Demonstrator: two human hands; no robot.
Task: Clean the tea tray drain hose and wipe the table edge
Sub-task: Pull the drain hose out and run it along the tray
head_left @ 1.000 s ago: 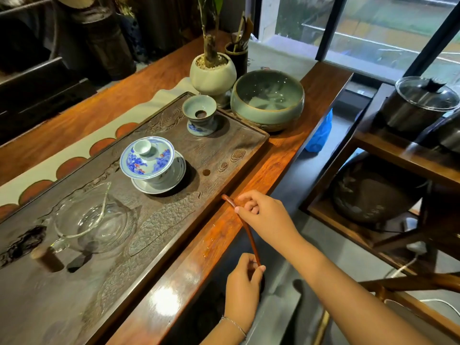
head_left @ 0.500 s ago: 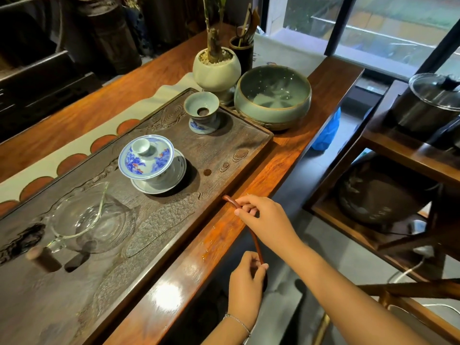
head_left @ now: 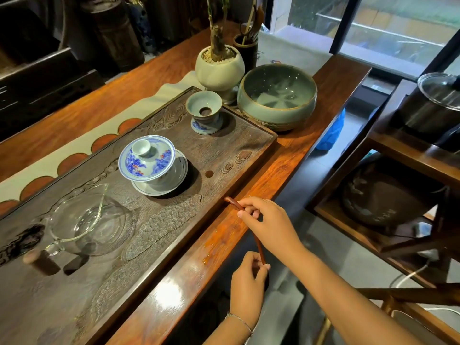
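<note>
- Little has shifted since the earlier frames: both hands keep their places on the drain hose (head_left: 257, 241), the right hand (head_left: 270, 224) having drifted only slightly along the table edge (head_left: 224, 235), while the viewpoint has tipped a touch.
- That right hand is closed lightly round the hose's upper end, fingers pinching it just below its curved tip, which pokes out beside the near rim of the wooden tea tray (head_left: 174, 235). Held so, the open end stays up over the table rather than hanging down, probably so that nothing runs out onto the floor.
- Lower down, the left hand (head_left: 247, 282) grips the same hose below the table edge, thumb and fingers wrapped round it. Two grips keep the short stretch between them taut, which would suit squeezing or stripping it clean.
- Only that reddish-brown stretch between the hands is visible; where the rest of the hose goes beneath the table I cannot tell.
- Small glistening wet spots (head_left: 211, 242) lie on the polished edge just beside the hose, likely the reason the edge needs wiping; no cloth is in either hand.
- On the tray, well clear of the hands, stand a blue-and-white gaiwan (head_left: 146, 158) on its saucer, a glass pitcher (head_left: 87, 220) and a celadon strainer stand (head_left: 204, 110); the drain hole (head_left: 209, 173) sits between gaiwan and tray rim.
- Judging by this, the hose-cleaning is under way and the wiping is not yet begun.
</note>
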